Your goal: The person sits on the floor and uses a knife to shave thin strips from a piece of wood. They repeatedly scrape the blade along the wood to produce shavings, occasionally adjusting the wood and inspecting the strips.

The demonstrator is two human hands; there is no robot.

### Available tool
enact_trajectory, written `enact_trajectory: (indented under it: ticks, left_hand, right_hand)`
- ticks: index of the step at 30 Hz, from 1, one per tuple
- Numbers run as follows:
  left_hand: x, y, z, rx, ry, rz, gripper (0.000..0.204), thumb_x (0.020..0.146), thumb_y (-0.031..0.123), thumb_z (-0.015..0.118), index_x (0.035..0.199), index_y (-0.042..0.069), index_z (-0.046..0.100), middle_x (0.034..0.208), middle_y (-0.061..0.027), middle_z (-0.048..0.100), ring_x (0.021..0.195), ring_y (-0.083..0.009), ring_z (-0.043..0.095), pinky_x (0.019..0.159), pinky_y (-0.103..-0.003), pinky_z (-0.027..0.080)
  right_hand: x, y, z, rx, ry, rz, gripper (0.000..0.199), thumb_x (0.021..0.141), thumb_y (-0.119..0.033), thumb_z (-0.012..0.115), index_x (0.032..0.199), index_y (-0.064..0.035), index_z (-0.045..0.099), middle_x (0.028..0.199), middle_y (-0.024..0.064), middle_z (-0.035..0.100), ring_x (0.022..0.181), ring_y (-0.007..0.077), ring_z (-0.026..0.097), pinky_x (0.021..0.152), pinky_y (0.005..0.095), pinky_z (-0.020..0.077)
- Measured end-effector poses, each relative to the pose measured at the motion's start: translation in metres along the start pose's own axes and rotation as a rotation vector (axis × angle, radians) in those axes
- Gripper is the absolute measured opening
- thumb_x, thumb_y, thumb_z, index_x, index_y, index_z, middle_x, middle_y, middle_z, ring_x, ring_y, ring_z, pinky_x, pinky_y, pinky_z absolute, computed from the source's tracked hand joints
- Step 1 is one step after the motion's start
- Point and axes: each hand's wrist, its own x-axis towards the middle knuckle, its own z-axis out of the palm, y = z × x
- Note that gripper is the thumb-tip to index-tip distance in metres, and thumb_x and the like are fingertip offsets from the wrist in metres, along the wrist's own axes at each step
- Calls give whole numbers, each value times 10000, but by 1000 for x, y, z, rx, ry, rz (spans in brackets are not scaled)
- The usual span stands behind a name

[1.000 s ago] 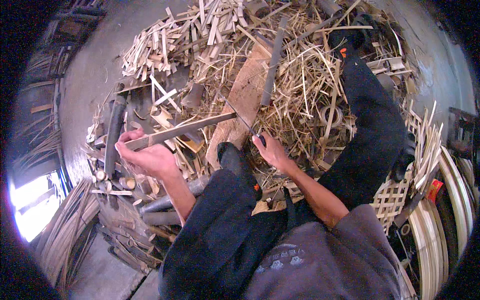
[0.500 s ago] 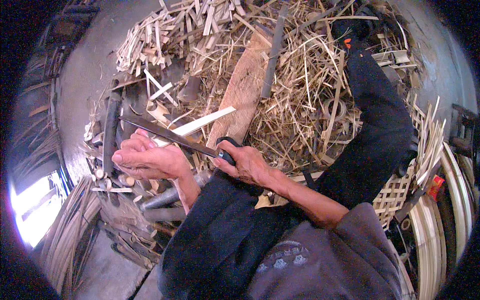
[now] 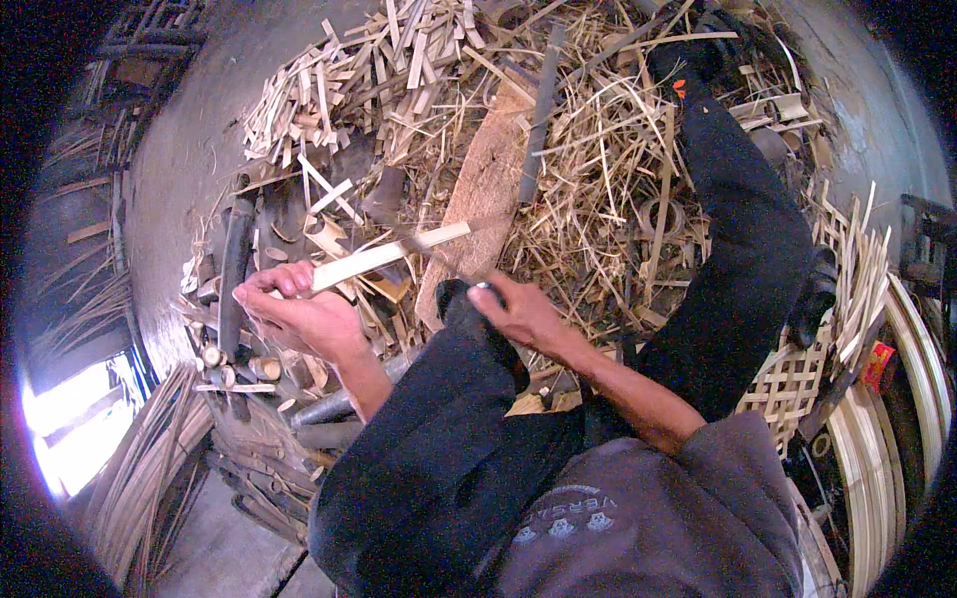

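My left hand (image 3: 304, 311), palm turned up, is closed on one end of a pale flat bamboo strip (image 3: 384, 254). The strip slants away to the right, its far end over a reddish-brown wooden board (image 3: 478, 189). Fingers of my right hand (image 3: 523, 317) wrap round a knife, whose dark blade (image 3: 431, 254) is smeared by motion and crosses the strip near its middle. The knife's handle is mostly hidden by the hand and dark against my trousers. Both hands are above my bent left leg (image 3: 429, 429).
Thin shavings (image 3: 598, 169) cover the ground beyond the board. A pile of short split pieces (image 3: 349, 80) lies at the far left, and cut bamboo tubes (image 3: 234, 249) lie beside my left hand. To the right are a woven basket (image 3: 788, 384) and long bent strips (image 3: 867, 468).
The knife has swung from lying over my left hand to crossing the bamboo strip. My right hand has shifted slightly right, while my left hand keeps its hold on the strip.
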Motion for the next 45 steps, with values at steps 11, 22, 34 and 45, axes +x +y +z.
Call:
enact_trajectory:
  ticks: [11,22,34,45]
  left_hand:
    - [-16,2,8,120,27,144,451,977,461,429,698,115,354,562,5,303,518,-111,312,502,-280,302]
    - [-8,-9,5,120,71,139,472,975,469,424,687,109,319,572,4,295,538,-109,282,546,-277,344]
    - [4,-4,7,115,112,63,433,984,446,424,751,86,361,602,8,309,547,-102,319,548,-258,340]
    - [-18,-17,5,61,-8,179,645,951,557,384,1288,6,387,886,-115,526,820,-202,545,752,-344,472]
  right_hand:
    - [22,50,4,-152,64,162,557,893,-562,465,1167,-80,517,778,236,641,787,461,616,703,514,495]
    - [5,-7,12,12,-65,-22,473,901,-527,477,1134,-121,549,739,231,619,737,441,616,675,506,485]
    - [13,75,5,-291,169,163,502,909,-507,473,1070,-42,572,817,251,649,802,455,624,726,519,500]
    - [0,93,6,-88,252,139,609,925,-543,439,1097,20,593,1050,286,599,1022,383,586,873,449,443]
